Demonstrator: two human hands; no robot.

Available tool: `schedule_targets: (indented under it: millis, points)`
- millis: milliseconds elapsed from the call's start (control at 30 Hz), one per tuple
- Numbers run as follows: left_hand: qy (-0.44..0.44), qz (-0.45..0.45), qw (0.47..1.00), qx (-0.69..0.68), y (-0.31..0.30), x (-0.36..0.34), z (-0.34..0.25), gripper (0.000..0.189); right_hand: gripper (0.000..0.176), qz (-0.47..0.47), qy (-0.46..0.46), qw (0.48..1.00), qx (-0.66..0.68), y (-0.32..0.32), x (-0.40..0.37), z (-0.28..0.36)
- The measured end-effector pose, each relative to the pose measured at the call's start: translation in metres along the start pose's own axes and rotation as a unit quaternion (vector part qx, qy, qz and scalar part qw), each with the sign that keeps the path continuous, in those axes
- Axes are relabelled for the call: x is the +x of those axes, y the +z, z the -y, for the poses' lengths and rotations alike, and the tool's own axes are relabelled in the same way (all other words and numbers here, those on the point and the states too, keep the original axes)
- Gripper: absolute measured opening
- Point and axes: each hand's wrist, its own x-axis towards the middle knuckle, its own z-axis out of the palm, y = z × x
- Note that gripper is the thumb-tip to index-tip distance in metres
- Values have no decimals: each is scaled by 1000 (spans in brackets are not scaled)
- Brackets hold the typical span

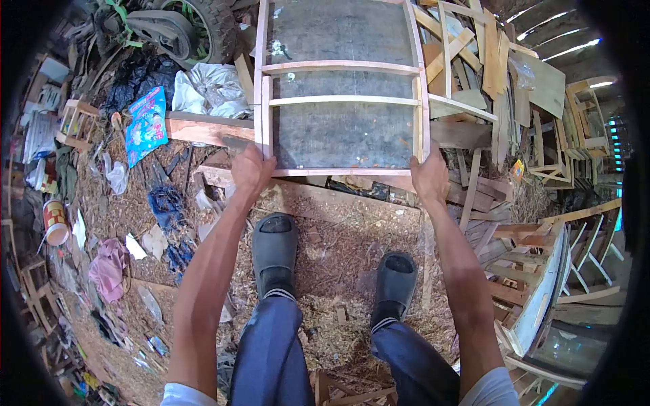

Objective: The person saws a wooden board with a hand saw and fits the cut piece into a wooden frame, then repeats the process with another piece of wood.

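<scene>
A pale wooden frame point(342, 101) with crossbars and a clear pane stands in front of me, over a dark board. My left hand point(251, 169) grips its lower left corner. My right hand point(429, 176) grips its lower right corner. Both arms are stretched forward. My feet in dark slippers point(274, 244) stand on sawdust below the frame.
Wooden offcuts and planks point(489, 54) pile up at the right, with stacked frames point(542, 298) lower right. A tyre point(203, 24), white sacks point(210, 88), a blue packet point(147, 123), rags and a can point(55, 220) litter the left.
</scene>
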Motion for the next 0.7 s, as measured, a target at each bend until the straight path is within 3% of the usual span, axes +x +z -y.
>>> schedule_targets:
  millis: [133,167,200,233,300,333,367,433,500,567,600,667,700]
  points:
    - [-6,16,999,-41,1,4,10,48,49,-14,-33,999,37,9,2,-19]
    - [16,24,996,-87,4,5,13,50,51,26,-20,994,100,8,2,-24]
    - [-22,98,987,-127,-18,0,-2,45,53,66,-5,985,162,6,1,-28]
    - [-19,101,986,-128,-11,6,8,45,53,64,-2,985,160,9,3,-39]
    - [-47,204,913,-350,2,21,40,36,53,118,-7,924,364,25,10,-66]
    - [-37,196,898,-392,0,17,41,30,50,80,-18,920,384,29,10,-70]
    - [-42,192,901,-387,0,15,43,30,50,86,-18,917,389,32,11,-73]
    - [10,95,952,-290,8,12,45,31,49,98,-4,904,416,30,15,-75]
    - [-9,123,949,-292,2,8,44,36,47,117,-6,894,432,29,19,-77]
    - [48,110,950,-289,-6,4,46,39,42,148,-5,879,454,23,21,-76]
    - [43,106,951,-286,-11,5,52,39,43,157,45,884,437,11,18,-64]
    - [-1,277,874,-400,-16,10,59,46,43,167,99,889,415,5,14,-59]
    - [-2,279,873,-401,-18,8,54,46,43,161,68,896,409,9,13,-62]
